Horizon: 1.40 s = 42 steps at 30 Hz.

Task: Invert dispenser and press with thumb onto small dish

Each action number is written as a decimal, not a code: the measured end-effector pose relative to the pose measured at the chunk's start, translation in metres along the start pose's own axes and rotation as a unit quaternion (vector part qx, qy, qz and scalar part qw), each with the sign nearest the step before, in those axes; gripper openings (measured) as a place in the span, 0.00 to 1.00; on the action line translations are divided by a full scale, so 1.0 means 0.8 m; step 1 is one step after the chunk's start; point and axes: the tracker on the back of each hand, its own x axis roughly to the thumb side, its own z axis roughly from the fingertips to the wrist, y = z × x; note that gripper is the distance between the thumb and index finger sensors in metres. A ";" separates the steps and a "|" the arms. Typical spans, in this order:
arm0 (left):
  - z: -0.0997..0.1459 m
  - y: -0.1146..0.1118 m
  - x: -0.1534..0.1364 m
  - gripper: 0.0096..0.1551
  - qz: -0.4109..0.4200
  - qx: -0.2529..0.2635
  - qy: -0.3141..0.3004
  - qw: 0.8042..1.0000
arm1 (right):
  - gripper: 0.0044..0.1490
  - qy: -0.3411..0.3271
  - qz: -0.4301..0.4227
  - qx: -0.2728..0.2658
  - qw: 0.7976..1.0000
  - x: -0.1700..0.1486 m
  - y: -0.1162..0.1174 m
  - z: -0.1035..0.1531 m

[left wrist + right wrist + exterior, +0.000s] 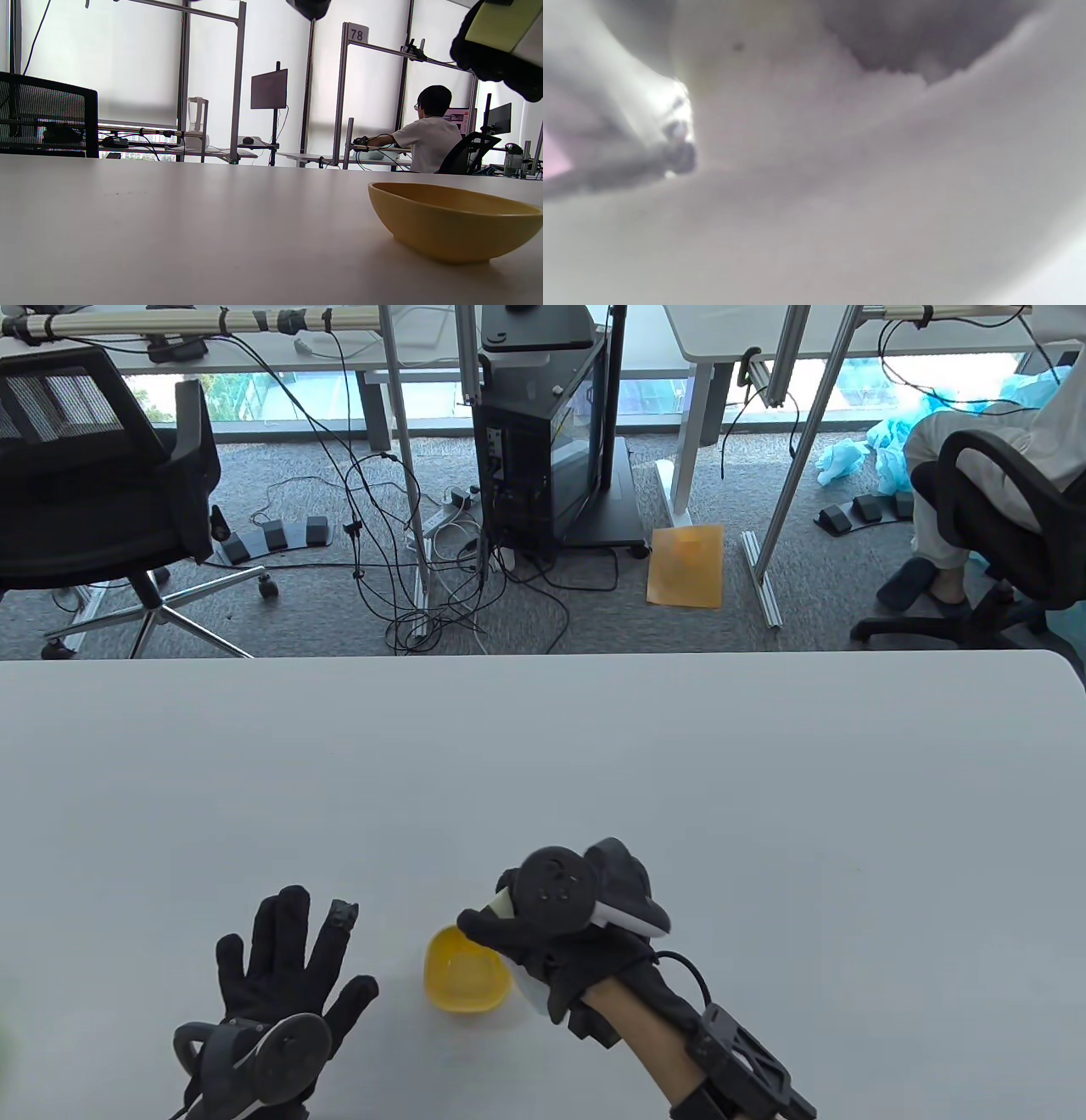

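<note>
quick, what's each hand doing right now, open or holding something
Left hand: open, fingers spread, flat on the white table, holding nothing.
Right hand: grips the pale white dispenser bottle, tilted beside the small yellow dish.

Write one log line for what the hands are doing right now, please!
right hand: holds dispenser tilted over yellow dish | left hand: flat on table, fingers spread | dish contents: cannot tell

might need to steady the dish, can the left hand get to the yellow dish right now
Probably yes: the left hand lies open on the table beside the yellow dish, bare table between them. The right hand holds the dispenser at the dish's other side.
</note>
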 end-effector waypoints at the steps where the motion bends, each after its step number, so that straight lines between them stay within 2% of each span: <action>1: 0.000 0.000 0.000 0.46 0.000 0.000 0.001 1.000 | 0.51 -0.004 -0.008 -0.052 0.999 -0.009 -0.006 0.019; 3: 0.000 0.000 0.000 0.45 -0.002 0.000 0.002 1.000 | 0.52 -0.018 -0.018 -0.139 0.990 -0.025 -0.012 0.051; 5: 0.000 0.000 0.000 0.45 -0.004 0.000 0.002 1.000 | 0.51 -0.022 -0.018 -0.186 0.982 -0.038 -0.014 0.073; 9: -0.002 -0.001 -0.001 0.45 -0.008 -0.004 0.006 1.000 | 0.52 -0.073 -0.016 -0.332 0.940 -0.065 -0.014 0.125; 13: -0.003 -0.004 -0.003 0.45 -0.013 -0.011 0.009 1.000 | 0.52 -0.075 0.003 -0.410 0.909 -0.088 -0.009 0.169; 16: -0.004 -0.006 -0.004 0.45 -0.016 -0.014 0.012 1.000 | 0.52 -0.066 -0.004 -0.479 0.875 -0.106 0.003 0.195; 18: -0.005 -0.009 -0.004 0.45 -0.018 -0.018 0.013 1.000 | 0.52 -0.053 -0.036 -0.477 0.877 -0.110 -0.002 0.198; 21: -0.008 -0.013 -0.003 0.45 -0.020 -0.025 0.015 0.999 | 0.52 -0.056 -0.053 -0.492 0.867 -0.110 -0.005 0.200; 33: -0.008 -0.014 -0.005 0.45 -0.023 -0.028 0.019 0.999 | 0.52 -0.070 -0.053 -0.455 0.886 -0.103 0.000 0.193; 38: -0.008 -0.013 -0.006 0.45 -0.024 -0.029 0.020 0.999 | 0.51 -0.069 -0.077 -0.402 0.910 -0.099 -0.005 0.177; 40: -0.008 -0.013 -0.006 0.45 -0.024 -0.026 0.021 0.999 | 0.51 -0.066 -0.078 -0.356 0.929 -0.094 -0.011 0.164; 41: -0.008 -0.013 -0.006 0.46 -0.024 -0.026 0.020 0.999 | 0.51 -0.068 -0.076 -0.349 0.932 -0.093 -0.013 0.161; 42: -0.008 -0.013 -0.006 0.46 -0.025 -0.026 0.020 0.999 | 0.51 -0.065 -0.080 -0.314 0.944 -0.088 -0.018 0.150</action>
